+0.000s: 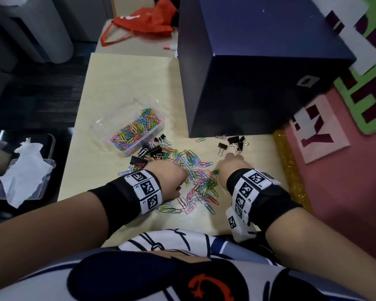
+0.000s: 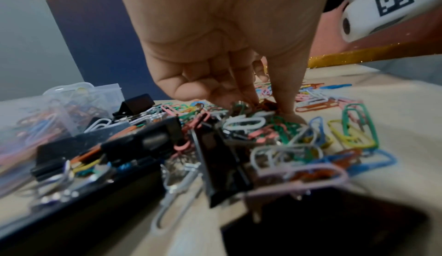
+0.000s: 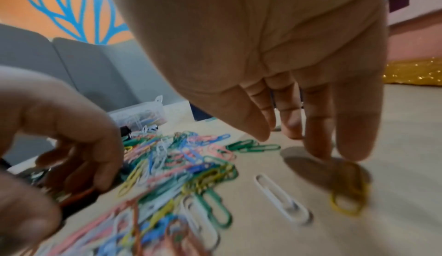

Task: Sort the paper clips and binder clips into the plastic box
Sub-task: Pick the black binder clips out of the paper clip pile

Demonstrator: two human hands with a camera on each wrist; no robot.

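A clear plastic box (image 1: 137, 131), part filled with coloured paper clips, stands on the pale table (image 1: 122, 83). In front of it lies a loose pile of paper clips (image 1: 201, 181) mixed with black binder clips (image 1: 154, 149); more binder clips (image 1: 233, 143) lie by the dark box. My left hand (image 2: 265, 107) reaches down into the pile, its thumb and fingers pinching paper clips. My right hand (image 3: 299, 143) hovers to the right of the pile with straight fingers pointing down, one fingertip (image 3: 320, 154) touching the table by a yellow paper clip (image 3: 349, 190). It holds nothing.
A large dark blue box (image 1: 258, 72) stands close behind the clips on the right. A gold glitter strip (image 1: 289, 166) borders the table's right side. A tray with tissue (image 1: 24, 170) sits off the left edge. A red bag (image 1: 143, 20) lies at the back.
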